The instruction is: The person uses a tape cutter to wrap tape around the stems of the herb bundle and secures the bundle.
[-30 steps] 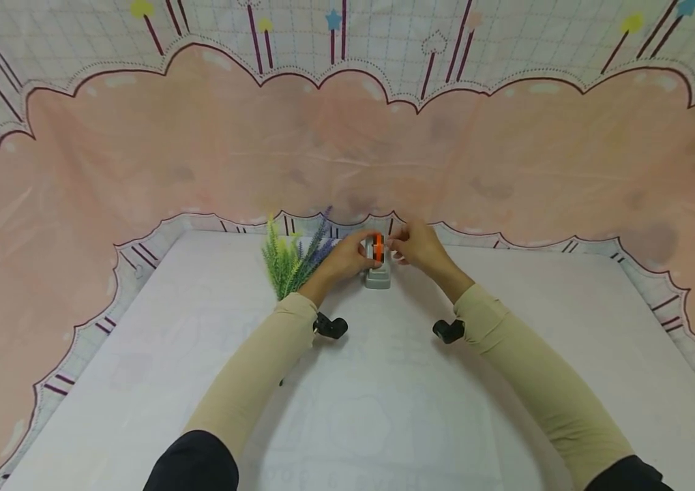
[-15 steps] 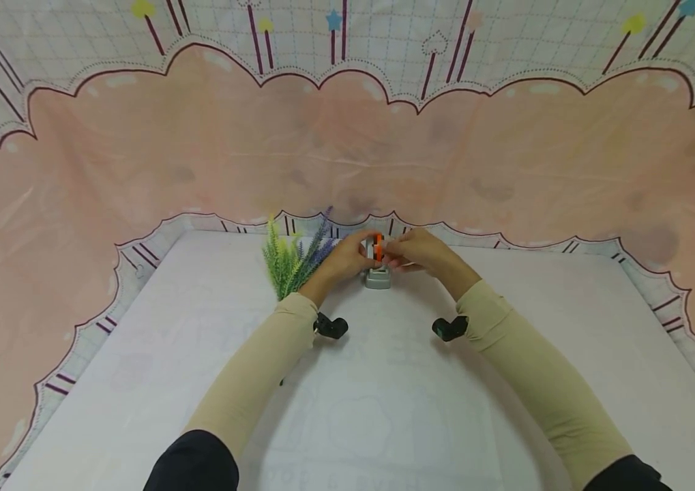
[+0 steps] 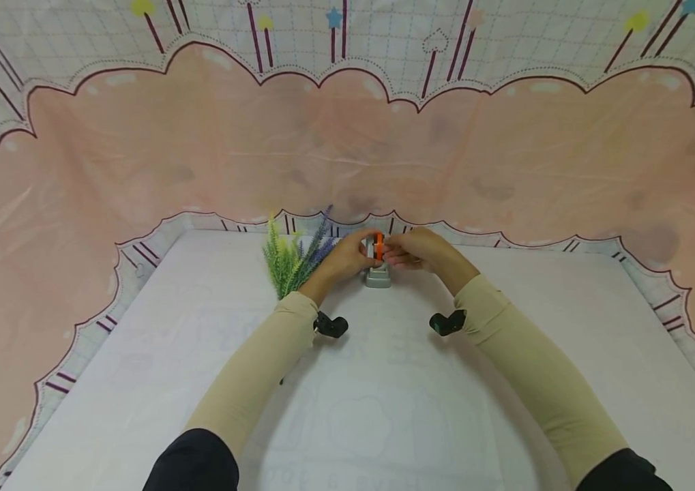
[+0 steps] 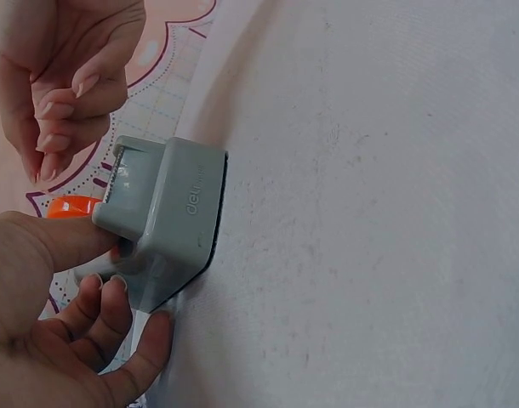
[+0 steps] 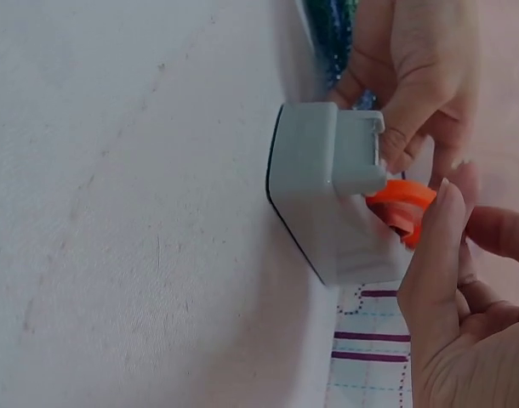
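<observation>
A grey tape dispenser [image 3: 378, 277] marked "deli" stands on the white table near its far edge, with an orange ring [image 5: 404, 191] seated in it. My left hand [image 3: 342, 260] grips the dispenser from the left, its thumb along the side by the ring and its fingers curled below in the left wrist view. From the right, my right hand [image 3: 419, 248] has its fingers bent, thumb [image 5: 447, 223] and fingertips brought together right at the orange ring. I cannot tell whether a strip of tape lies between them. The dispenser's toothed cutting edge [image 4: 111, 180] shows in the left wrist view.
Artificial flower sprigs [image 3: 286, 262], yellow-green and purple, lie left of the dispenser, partly under the left forearm. A patterned pink and white cloth [image 3: 347, 157] hangs behind the table [image 3: 347, 409]. Dark wrist cameras [image 3: 330, 326] jut out over the tabletop.
My right hand has come slightly left and lower, closer to the orange ring, with its fingers drawn in. The left hand and the dispenser have kept their place.
</observation>
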Available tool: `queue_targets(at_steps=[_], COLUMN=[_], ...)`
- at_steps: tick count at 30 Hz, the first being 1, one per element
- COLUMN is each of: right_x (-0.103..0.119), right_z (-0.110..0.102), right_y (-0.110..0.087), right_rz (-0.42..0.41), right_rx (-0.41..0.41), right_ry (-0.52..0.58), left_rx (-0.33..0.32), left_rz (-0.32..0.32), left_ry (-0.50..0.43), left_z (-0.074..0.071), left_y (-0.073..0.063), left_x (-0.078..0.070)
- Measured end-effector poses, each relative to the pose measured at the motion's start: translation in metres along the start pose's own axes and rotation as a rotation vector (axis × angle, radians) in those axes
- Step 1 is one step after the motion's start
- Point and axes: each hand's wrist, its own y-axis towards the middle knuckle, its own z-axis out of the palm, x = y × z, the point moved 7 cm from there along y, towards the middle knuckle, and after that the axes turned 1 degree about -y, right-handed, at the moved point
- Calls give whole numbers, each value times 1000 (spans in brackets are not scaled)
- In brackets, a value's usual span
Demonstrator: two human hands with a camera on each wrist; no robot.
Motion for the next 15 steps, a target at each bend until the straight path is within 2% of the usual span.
queue_targets(at_steps=[5,9,12,15], right_x=[-2,-4,-3,3], right_z=[-4,-9,-11,-14], right_y=[1,1,1,-1], right_rz=[-7,-22,-88,-212], right_rx=[-1,-53,-99,-173], right_ry=[22,4,-57,-178], left_rx=[-1,-9,-13,-14], left_rz=[-11,-9,-4,-8], left_ry=[-12,-9,-16,-26], left_z=[0,1,1,1], left_y=[1,2,2,2], left_x=[1,1,1,1])
